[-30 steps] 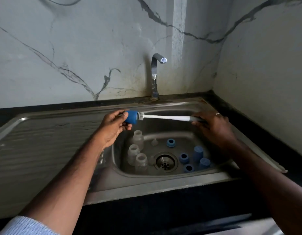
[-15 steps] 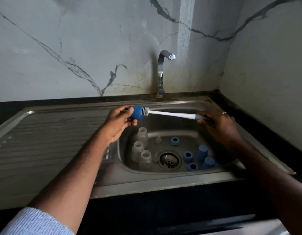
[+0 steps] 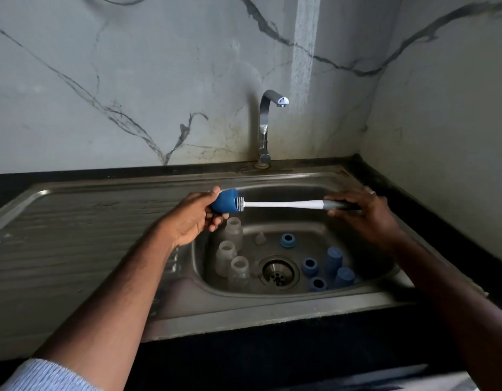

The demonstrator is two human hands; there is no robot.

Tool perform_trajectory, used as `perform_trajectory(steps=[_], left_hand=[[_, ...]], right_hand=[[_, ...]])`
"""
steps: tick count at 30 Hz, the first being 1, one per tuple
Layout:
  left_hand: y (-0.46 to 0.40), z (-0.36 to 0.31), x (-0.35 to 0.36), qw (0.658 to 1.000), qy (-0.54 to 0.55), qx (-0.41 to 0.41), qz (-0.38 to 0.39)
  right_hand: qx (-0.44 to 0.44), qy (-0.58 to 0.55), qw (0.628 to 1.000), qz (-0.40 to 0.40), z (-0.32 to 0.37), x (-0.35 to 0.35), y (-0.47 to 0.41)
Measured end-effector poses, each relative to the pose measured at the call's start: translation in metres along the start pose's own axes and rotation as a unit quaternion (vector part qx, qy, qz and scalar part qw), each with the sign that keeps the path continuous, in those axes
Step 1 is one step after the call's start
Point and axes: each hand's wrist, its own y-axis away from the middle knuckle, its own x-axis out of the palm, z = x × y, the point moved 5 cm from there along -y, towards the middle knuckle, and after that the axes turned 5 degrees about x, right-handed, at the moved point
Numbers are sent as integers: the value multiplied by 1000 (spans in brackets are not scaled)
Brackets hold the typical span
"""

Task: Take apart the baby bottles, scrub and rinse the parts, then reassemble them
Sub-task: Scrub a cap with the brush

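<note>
A bottle brush (image 3: 283,204) with a white shaft and a blue sponge head lies level above the sink basin (image 3: 365,280). My left hand (image 3: 196,218) grips the blue head. My right hand (image 3: 362,213) holds the dark handle end. Down in the basin stand three clear bottle bodies (image 3: 230,255) on the left, open mouths up. A small clear teat (image 3: 260,239) sits near the back. Several blue parts lie right of the drain (image 3: 278,273): collars (image 3: 288,240) with holes, and two caps (image 3: 335,258).
A chrome tap (image 3: 265,122) rises behind the basin; no water runs. A ribbed steel drainboard (image 3: 74,238) stretches to the left. Marble walls close the back and right side. A black counter edge (image 3: 272,348) runs along the front.
Both hands hold the brush much as before. The view has shifted slightly, with the brush staying level over the basin.
</note>
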Motion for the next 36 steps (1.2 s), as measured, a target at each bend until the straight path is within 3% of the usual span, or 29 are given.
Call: perform_trajectory(steps=[3, 5, 9, 12, 15, 19, 23, 27, 30, 33, 36], left_hand=[[-4, 4, 1, 999, 28, 14, -20], [-6, -3, -1, 994, 37, 95, -27], [-6, -15, -6, 960, -114, 243, -74], [-7, -14, -7, 967, -94, 222, -79], [-9, -1, -2, 990, -21, 127, -56], [-13, 10, -8, 995, -57, 44, -67], [-13, -2, -13, 986, -27, 128, -99], [-9, -14, -16, 968, -53, 224, -97], [-7, -6, -8, 982, -66, 169, -44], [-8, 5, -7, 992, -73, 94, -39], [-11, -3, -12, 980, -81, 167, -66]], right_hand=[[12, -35, 999, 16, 2, 9, -2], [32, -26, 998, 44, 3, 16, -3], [66, 33, 995, 61, 4, 20, 0], [53, 62, 996, 45, 11, 16, 3], [31, 52, 998, 9, 19, 8, 5], [18, 86, 996, 3, 22, 13, 5], [42, 113, 993, 15, 22, 20, 3], [47, 65, 997, -2, 20, 14, 3], [-16, 59, 997, -47, 28, 2, 6], [-2, 73, 997, -30, 26, 7, 7], [59, 95, 994, 20, 20, 19, 4]])
